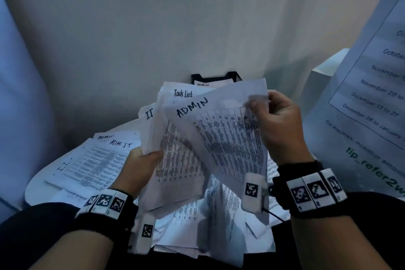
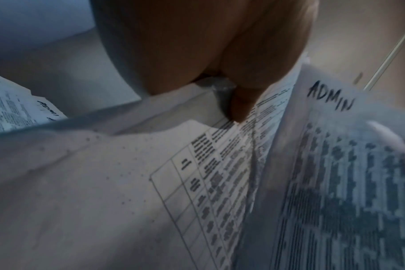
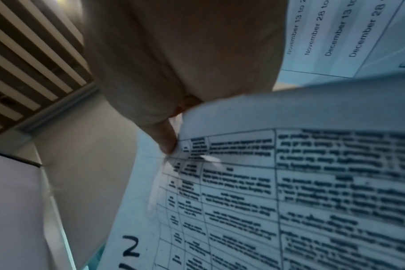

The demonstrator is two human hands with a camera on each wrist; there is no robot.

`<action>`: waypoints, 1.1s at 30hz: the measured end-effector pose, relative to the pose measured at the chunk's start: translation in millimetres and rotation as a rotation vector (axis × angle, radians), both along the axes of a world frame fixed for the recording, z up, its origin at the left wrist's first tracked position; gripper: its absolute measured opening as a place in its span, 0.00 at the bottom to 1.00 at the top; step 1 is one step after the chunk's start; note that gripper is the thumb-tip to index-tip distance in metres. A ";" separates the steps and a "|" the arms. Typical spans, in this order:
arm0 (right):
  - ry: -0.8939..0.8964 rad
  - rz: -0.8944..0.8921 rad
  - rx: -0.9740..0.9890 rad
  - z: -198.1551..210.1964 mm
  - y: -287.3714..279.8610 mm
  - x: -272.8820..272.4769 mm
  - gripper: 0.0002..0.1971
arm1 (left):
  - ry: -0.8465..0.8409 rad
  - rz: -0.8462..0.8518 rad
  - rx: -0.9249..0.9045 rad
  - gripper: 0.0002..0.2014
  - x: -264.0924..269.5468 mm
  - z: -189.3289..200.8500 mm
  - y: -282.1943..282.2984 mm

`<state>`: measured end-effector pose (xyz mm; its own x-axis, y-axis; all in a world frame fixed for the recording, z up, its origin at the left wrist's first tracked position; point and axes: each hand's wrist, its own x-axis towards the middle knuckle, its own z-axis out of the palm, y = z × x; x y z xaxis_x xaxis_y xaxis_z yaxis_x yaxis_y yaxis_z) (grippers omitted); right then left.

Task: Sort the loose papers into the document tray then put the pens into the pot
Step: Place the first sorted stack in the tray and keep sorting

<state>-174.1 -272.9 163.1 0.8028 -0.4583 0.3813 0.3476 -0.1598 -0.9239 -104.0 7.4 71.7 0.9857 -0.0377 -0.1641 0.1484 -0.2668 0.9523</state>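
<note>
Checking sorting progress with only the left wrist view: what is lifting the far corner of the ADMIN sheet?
Observer: The right hand pinches the ADMIN sheet at its top corner.
Operator: What else is in that bundle?
Observer: The left hand grips the bundle of papers; sheets behind read "Task List" and "IT".
Operator: Is the tray in sight?
Observer: Yes, the black document tray stands behind the held papers, with a sheet marked ADMIN in it.

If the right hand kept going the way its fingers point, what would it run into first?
The right hand pinches the ADMIN sheet and points left, so it would likely meet the sheaf that the left hand holds, though depth is hard to judge.
</note>
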 end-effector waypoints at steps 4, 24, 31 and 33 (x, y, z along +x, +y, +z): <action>0.023 -0.089 0.079 -12.1 2.8 1.4 0.06 | 0.012 -0.068 0.002 0.12 -7.0 7.2 -2.8; 0.292 -0.056 0.346 -98.4 19.7 22.1 0.01 | 0.118 -0.111 -0.340 0.12 -13.4 -0.1 -17.1; 0.293 -0.107 0.587 -93.2 14.8 19.9 0.02 | 0.093 -0.201 -0.406 0.23 -18.6 -3.0 -20.1; 0.210 -0.132 0.567 -83.6 18.3 21.5 0.06 | 0.021 -0.302 -0.312 0.30 -21.3 -6.6 -23.0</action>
